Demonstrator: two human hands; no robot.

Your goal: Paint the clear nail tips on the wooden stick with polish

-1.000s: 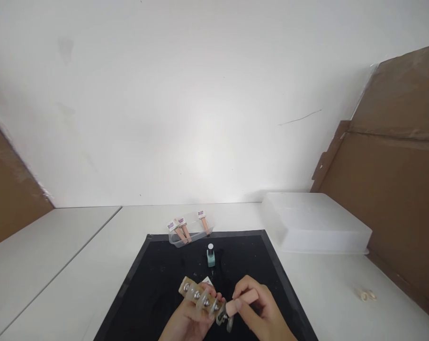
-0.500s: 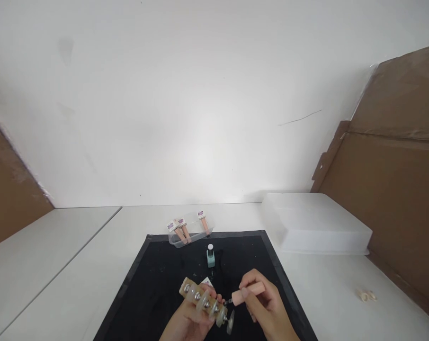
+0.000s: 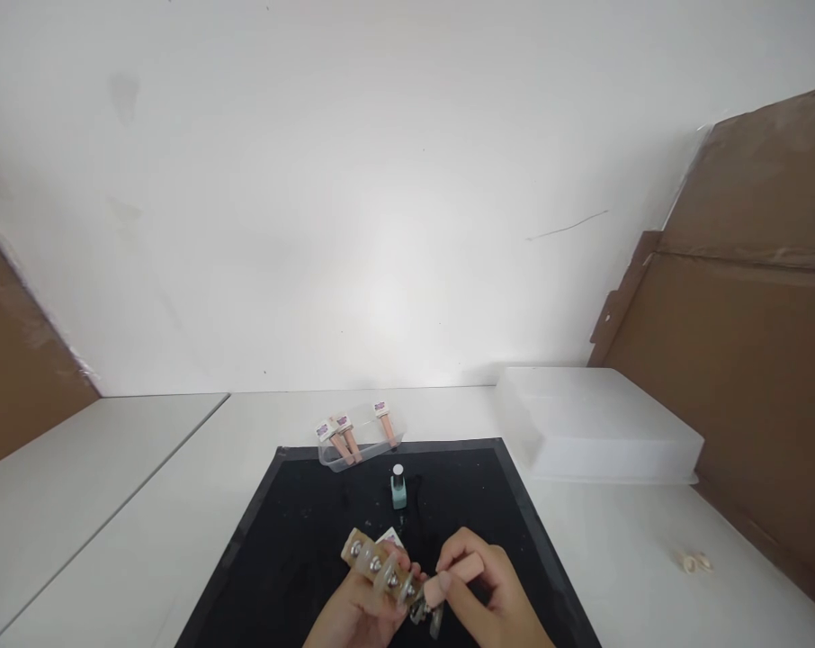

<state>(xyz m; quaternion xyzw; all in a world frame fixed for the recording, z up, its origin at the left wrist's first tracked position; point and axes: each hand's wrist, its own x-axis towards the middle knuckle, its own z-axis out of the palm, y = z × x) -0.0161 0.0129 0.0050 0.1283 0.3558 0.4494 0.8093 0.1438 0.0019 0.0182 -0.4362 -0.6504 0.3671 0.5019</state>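
My left hand (image 3: 360, 607) is closed around a light-coloured nail-tip practice stand (image 3: 380, 569), tilted down to the right. Several clear false nails stick out along it on silver studs. My right hand (image 3: 492, 589) pinches a pink nail polish cap (image 3: 453, 579); its lower end sits right at the stand's lower right end, and I cannot make out its brush there. One clear nail tip (image 3: 436, 621) hangs just below the cap. Behind my left fingers shows a white labelled nail polish bottle (image 3: 390, 538), mostly hidden; whether that hand grips it too I cannot tell.
A teal nail polish bottle (image 3: 398, 490) stands on the black mat (image 3: 300, 531). Beyond it, a clear tray (image 3: 340, 463) holds several pink-capped polishes. A white plastic box (image 3: 610, 441) stands at the right, and small beige rings (image 3: 696, 562) lie nearer on the table.
My right hand has moved left and slightly down, bringing the pink cap up against the stand's lower right end. The brush seen earlier no longer shows. My left hand has barely moved.
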